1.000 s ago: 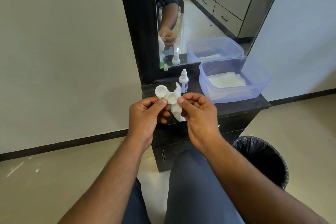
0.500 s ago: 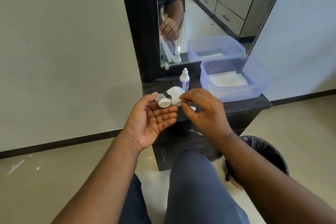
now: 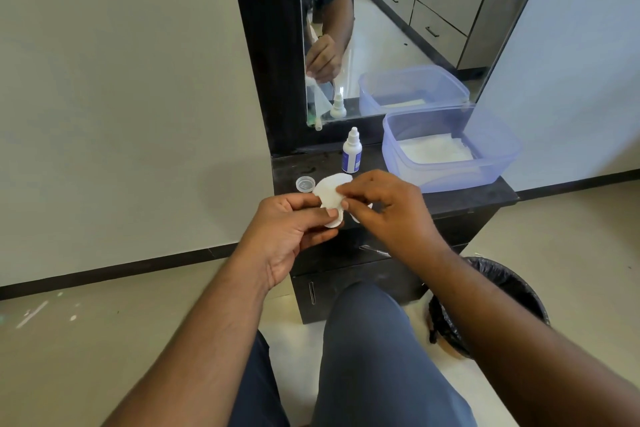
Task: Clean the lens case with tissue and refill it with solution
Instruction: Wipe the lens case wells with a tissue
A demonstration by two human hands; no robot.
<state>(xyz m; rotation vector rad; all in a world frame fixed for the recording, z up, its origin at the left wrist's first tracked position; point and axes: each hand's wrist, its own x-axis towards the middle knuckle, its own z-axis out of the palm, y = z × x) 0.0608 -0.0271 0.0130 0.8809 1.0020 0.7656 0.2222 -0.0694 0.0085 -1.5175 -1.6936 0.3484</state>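
Observation:
My left hand (image 3: 294,225) holds the white lens case (image 3: 333,221) between thumb and fingers, in front of the dark dresser top. A clear well or cap of the case (image 3: 304,183) sticks out above the thumb. My right hand (image 3: 384,208) pinches a white tissue (image 3: 329,191) and presses it onto the case, which it mostly covers. The small white solution bottle (image 3: 352,152) with a blue label stands upright just behind my hands.
A translucent blue plastic tub (image 3: 491,163) with white tissues inside sits on the right of the dark dresser (image 3: 485,201), below a mirror (image 3: 398,28). A bin with a black liner (image 3: 502,295) stands on the floor at right. My knee is below.
My left hand, which lay open under the case half a second ago, now closes thumb and fingers on it. The right hand has brought the tissue over the case.

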